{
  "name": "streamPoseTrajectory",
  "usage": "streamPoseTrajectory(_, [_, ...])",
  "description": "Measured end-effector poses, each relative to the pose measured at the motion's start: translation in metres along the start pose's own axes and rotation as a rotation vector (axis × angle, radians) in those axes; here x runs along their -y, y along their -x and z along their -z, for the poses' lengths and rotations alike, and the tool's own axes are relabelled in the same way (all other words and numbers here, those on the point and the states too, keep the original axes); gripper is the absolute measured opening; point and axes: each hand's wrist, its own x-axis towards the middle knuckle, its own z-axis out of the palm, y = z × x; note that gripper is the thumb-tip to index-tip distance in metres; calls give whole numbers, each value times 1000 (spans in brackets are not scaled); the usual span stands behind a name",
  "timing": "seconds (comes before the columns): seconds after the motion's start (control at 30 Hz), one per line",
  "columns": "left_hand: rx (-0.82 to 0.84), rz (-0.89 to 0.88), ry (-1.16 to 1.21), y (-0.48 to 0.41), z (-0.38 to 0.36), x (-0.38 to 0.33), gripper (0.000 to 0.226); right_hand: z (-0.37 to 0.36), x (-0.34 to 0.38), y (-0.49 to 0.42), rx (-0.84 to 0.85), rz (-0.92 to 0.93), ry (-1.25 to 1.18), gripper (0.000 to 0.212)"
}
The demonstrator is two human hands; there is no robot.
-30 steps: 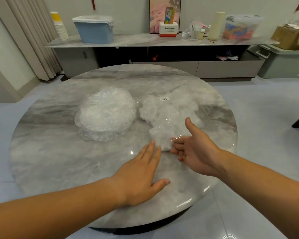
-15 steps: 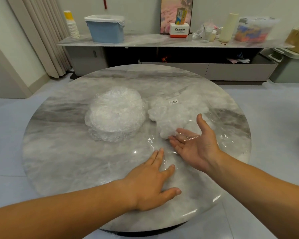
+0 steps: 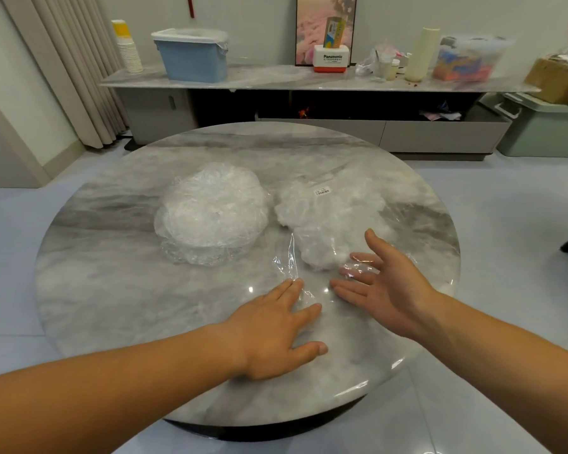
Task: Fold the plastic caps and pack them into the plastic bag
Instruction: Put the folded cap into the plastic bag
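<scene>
The left hand (image 3: pixel 276 329) lay flat on the bench (image 3: pixel 112 290), fingers straight, pinning the near edge of the clear plastic bag (image 3: pixel 335 204); the right hand (image 3: pixel 387 290) was spread wide, palm turned inward, gripping nothing, with glossy film seeming to lie over its fingertips, though whether they were inside the bag's mouth could not be told. Just beyond those fingers a crumpled white mass of folded caps (image 3: pixel 318 253) sat inside the bag, and to the left, near but apart from the bag, stood the stack of plastic caps (image 3: pixel 210 211) not yet folded, domed and puffy. All of it looked feather-light, soft and slippery: thin film likely to slide on the polished stone, spring back from a fold and drift at a careless sweep, so one would probably lift a cap by its gathered rim and keep the bag's mouth pinned open with a flat palm. The round bench offered bare stone on the near left for folding, but its curved edge ran close under both wrists and close to the bag's right side, with only floor (image 3: pixel 505 198) beyond
</scene>
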Motion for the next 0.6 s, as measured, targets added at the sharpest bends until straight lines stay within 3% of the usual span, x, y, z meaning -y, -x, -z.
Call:
streamPoseTrajectory(0.2, [-153, 0, 112, 8, 13, 1, 64, 12, 2, 24, -80, 85, 286, 52])
streamPoseTrajectory(0.3, [-326, 26, 242, 13, 24, 12, 48, 2, 8, 33, -139, 253, 521, 42])
streamPoseTrajectory(0.4, [-511, 118, 290, 15, 34, 38, 52, -17, 10, 36, -115, 511, 770, 43])
streamPoseTrajectory(0.47, [-495, 253, 230, 16, 37, 62, 54, -32, 8, 35, -66, 663, 945, 38])
streamPoseTrajectory(0.6, [-335, 395, 44, 21, 32, 99, 61, -62, -3, 19, 128, 766, 1260, 31])
